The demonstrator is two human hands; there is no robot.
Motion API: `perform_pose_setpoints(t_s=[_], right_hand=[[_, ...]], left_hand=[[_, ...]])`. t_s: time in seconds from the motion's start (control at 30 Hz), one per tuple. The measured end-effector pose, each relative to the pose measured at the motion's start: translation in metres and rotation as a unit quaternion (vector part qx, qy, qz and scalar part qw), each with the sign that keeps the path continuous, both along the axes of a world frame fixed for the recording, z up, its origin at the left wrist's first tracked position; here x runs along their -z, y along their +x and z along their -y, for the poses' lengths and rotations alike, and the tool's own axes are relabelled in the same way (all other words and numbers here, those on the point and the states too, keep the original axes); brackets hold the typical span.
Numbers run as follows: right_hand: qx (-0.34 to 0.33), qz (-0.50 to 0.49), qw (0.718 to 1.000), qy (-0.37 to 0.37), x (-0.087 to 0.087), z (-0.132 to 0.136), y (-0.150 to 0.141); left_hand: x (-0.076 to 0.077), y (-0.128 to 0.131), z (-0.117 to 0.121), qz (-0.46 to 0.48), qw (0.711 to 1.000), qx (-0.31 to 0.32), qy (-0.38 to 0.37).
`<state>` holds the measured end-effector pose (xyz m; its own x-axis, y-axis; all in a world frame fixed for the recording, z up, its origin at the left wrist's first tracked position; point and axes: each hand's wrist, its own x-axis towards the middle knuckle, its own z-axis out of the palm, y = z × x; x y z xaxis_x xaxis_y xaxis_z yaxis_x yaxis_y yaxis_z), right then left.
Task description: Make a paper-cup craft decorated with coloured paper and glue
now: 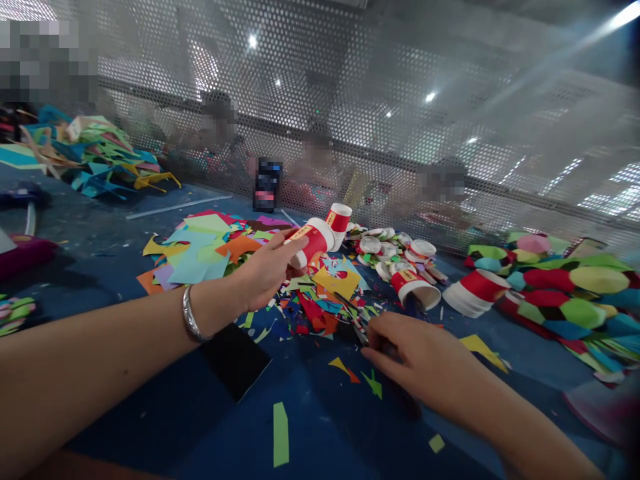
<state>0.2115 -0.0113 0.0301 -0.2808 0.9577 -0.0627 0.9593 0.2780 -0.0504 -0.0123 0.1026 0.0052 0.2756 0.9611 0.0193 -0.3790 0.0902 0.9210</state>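
Hands apart. Left hand (265,272) clamped on 1 red-and-white paper cup (319,241), tilted above the paper scraps (340,280). Right hand (407,347) curled at scissors (359,328), blades toward the scraps; grip hidden, can't tell if it's closed on them. Black sheet (239,367) below left wrist. Right of scraps: 1 cup on its side (404,280), stacked cups (481,287) beside it.

A shiny silver bangle (188,315), perhaps engraved, circles the left wrist (213,307), and both forearms (115,357) are bare
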Motion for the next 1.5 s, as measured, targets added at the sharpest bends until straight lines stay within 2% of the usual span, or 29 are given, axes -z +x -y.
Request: perform_pose_setpoints(t_s=[0.43,0.57,0.73,0.87,1.0,1.07,1.27,1.4,1.5], right_hand=[[0.069,-0.008,0.997,-0.018,0.002,-0.004,0.006],[0.08,-0.08,0.993,0.029,0.0,-0.011,0.011],[0.075,-0.214,0.971,0.078,-0.004,-0.012,0.012],[0.056,-0.348,0.933,0.074,-0.003,-0.009,0.003],[0.066,-0.496,0.866,0.003,0.003,-0.009,-0.009],[0.071,-0.547,0.834,-0.029,0.006,-0.009,-0.014],[0.065,-0.63,0.772,-0.05,0.012,-0.009,-0.024],[0.08,-0.685,0.717,-0.104,0.011,-0.007,-0.03],[0.099,-0.694,0.702,-0.125,0.01,-0.006,-0.032]], left_hand=[[0.005,0.003,0.005,-0.017,0.999,0.025,0.018],[0.007,0.004,0.005,-0.028,0.997,0.017,0.065],[0.009,0.008,0.012,-0.038,0.995,0.036,0.08],[0.01,0.011,0.02,-0.111,0.984,0.032,0.135],[0.013,0.014,0.027,-0.189,0.965,0.008,0.179],[0.015,0.018,0.033,-0.167,0.968,0.017,0.188],[0.013,0.026,0.051,-0.114,0.986,0.047,0.112],[0.01,0.026,0.052,-0.081,0.987,0.048,0.131],[0.009,0.025,0.049,-0.077,0.983,0.041,0.159]])
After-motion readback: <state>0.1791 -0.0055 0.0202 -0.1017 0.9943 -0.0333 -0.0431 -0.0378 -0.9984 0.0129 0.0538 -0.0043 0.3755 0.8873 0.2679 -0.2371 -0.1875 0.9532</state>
